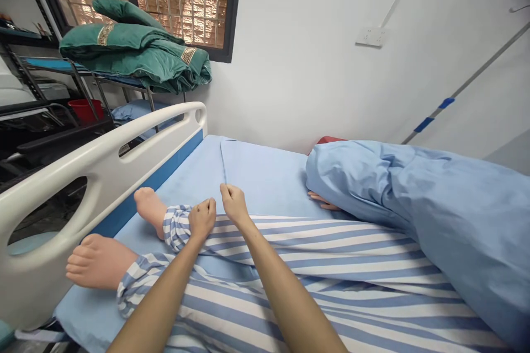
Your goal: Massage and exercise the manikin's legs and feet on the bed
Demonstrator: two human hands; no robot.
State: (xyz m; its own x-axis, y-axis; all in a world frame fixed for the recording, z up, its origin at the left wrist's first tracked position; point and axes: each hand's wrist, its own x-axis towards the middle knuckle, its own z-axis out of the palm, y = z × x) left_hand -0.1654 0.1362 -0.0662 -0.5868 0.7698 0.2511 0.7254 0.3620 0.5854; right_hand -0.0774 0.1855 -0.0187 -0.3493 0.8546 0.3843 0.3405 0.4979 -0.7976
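Observation:
My left hand [202, 218] is a closed fist beside the striped trouser leg [314, 231], just above its gathered cuff. What its fingers hold, if anything, is hidden. Close on its right, my right hand [234, 203] is closed at the end of a raised crease in the light blue bed sheet [265, 171], apparently pinching the cloth. A figure in blue-and-white striped trousers lies along the bed under my forearms. Its bare, smooth, doll-like feet, a near foot [101, 262] and a far foot [149, 207], point left.
A cream footboard [165, 116] borders the bed on the left. A bunched blue quilt [414, 187] covers the figure's upper part, with fingertips [325, 201] showing beneath it. Folded green bedding [141, 49] rests on a rack by the window. A white wall runs along the far side.

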